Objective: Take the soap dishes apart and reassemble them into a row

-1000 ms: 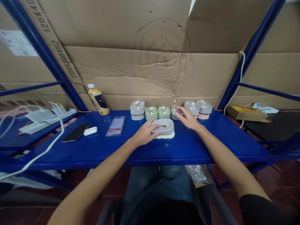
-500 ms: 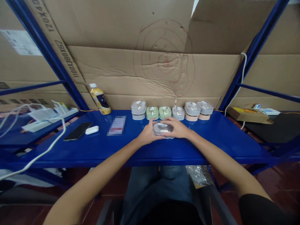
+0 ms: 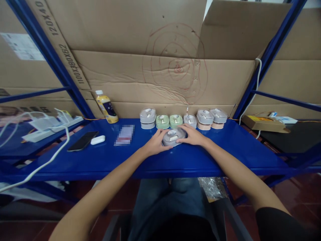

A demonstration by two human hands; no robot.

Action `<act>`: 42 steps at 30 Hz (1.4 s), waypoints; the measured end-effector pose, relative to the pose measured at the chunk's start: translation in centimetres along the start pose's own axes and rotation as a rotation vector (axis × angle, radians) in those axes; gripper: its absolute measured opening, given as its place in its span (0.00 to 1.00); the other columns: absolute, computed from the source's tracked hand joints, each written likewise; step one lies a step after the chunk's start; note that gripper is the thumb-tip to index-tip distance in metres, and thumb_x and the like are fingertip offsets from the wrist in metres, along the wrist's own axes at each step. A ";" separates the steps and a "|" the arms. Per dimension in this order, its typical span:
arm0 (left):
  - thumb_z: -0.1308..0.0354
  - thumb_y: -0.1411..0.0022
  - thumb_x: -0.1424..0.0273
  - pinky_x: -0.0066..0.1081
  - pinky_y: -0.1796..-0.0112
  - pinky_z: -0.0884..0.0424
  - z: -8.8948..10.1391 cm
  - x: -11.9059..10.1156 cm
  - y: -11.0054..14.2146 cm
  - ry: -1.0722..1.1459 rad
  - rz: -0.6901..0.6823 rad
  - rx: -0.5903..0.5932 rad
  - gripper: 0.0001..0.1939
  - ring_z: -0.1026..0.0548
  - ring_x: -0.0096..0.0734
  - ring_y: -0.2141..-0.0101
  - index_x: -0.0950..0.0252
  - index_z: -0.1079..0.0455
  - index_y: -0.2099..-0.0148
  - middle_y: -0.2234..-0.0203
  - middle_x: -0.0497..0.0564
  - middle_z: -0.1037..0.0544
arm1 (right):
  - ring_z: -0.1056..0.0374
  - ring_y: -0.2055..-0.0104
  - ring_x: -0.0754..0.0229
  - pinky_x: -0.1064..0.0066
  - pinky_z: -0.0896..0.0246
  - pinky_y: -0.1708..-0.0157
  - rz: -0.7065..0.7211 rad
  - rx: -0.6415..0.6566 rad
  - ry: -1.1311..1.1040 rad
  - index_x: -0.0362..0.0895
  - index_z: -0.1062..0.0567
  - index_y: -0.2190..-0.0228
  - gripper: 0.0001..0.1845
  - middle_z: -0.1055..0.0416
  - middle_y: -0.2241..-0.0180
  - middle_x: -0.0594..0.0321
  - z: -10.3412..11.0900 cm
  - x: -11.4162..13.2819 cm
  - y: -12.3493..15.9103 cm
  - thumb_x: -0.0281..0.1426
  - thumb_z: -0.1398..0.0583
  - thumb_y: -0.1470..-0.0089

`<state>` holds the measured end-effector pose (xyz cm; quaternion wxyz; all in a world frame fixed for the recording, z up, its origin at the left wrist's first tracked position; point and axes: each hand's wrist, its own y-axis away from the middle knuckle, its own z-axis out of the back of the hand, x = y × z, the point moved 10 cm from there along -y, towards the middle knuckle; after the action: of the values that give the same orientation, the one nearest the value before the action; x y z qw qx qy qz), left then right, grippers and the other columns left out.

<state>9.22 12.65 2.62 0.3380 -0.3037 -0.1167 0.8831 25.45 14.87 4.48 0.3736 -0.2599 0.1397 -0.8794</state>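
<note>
At the bottom of the frame, creased denim covers the legs [image 3: 168, 201], with crinkled clear plastic [image 3: 212, 185] glinting to their right. Above them runs the smooth, glossy blue table [image 3: 200, 162].

In the centre, the grey box [image 3: 173, 137] sits at or just over the table surface — the hands hide too much of its underside to tell which. The left hand [image 3: 155, 142] is clamped on its left side, the right hand [image 3: 194, 134] on its right, fingers spread around the rounded corners. Pressing from opposite sides probably keeps the box level and its shiny, see-through cover square. A pale oblong piece shows on top.

Left of centre lie a flat dark phone [image 3: 82, 141], a glossy white pebble-shaped case [image 3: 97, 140] and a blurred packet [image 3: 124, 135], likely set aside to leave working room.

Farther back stands a row of similar rounded boxes: a grey stack [image 3: 147, 117], two green boxes [image 3: 169, 121], a single grey box [image 3: 190, 121] and two grey-over-pink stacks [image 3: 211, 117] — apparently lined up there to stay within reach. A yellow bottle [image 3: 107, 108] leans slightly at the row's far left.

Behind, creased matte cardboard [image 3: 120, 73] bears hand-drawn red rings [image 3: 178, 69].
</note>
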 end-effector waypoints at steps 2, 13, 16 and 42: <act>0.30 0.43 0.58 0.51 0.40 0.30 0.0 0.1 0.1 -0.024 0.044 -0.038 0.42 0.29 0.55 0.41 0.59 0.40 0.30 0.42 0.59 0.33 | 0.30 0.40 0.44 0.48 0.36 0.38 0.012 -0.083 0.001 0.45 0.27 0.40 0.38 0.29 0.44 0.48 1.1 -0.3 -0.1 0.52 0.33 0.44; 0.30 0.42 0.59 0.53 0.41 0.32 6.9 -0.4 -1.6 -0.293 0.211 -0.515 0.41 0.31 0.64 0.41 0.68 0.41 0.33 0.43 0.68 0.37 | 0.51 0.26 0.33 0.44 0.49 0.31 -0.288 -0.074 0.417 0.32 0.37 0.35 0.37 0.50 0.28 0.33 1.2 -5.2 0.0 0.38 0.40 0.39; 0.32 0.40 0.58 0.54 0.47 0.30 6.6 0.4 -4.9 -0.436 0.299 -0.443 0.37 0.30 0.68 0.44 0.71 0.38 0.36 0.45 0.71 0.36 | 0.57 0.24 0.32 0.42 0.57 0.29 -0.320 -0.019 0.468 0.33 0.39 0.34 0.38 0.52 0.27 0.34 -0.2 -5.3 -0.2 0.36 0.38 0.41; 0.41 0.33 0.59 0.59 0.37 0.41 3.6 -1.7 -6.4 -0.415 0.072 -0.323 0.26 0.38 0.69 0.36 0.72 0.31 0.41 0.38 0.73 0.33 | 0.30 0.46 0.34 0.48 0.32 0.50 -0.473 0.092 0.426 0.44 0.29 0.46 0.36 0.30 0.47 0.41 2.2 -2.5 1.5 0.48 0.30 0.51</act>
<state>11.41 16.29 8.87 0.2223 -0.1702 -0.3120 0.9079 29.00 15.55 4.80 0.1324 -0.0782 0.1105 -0.9819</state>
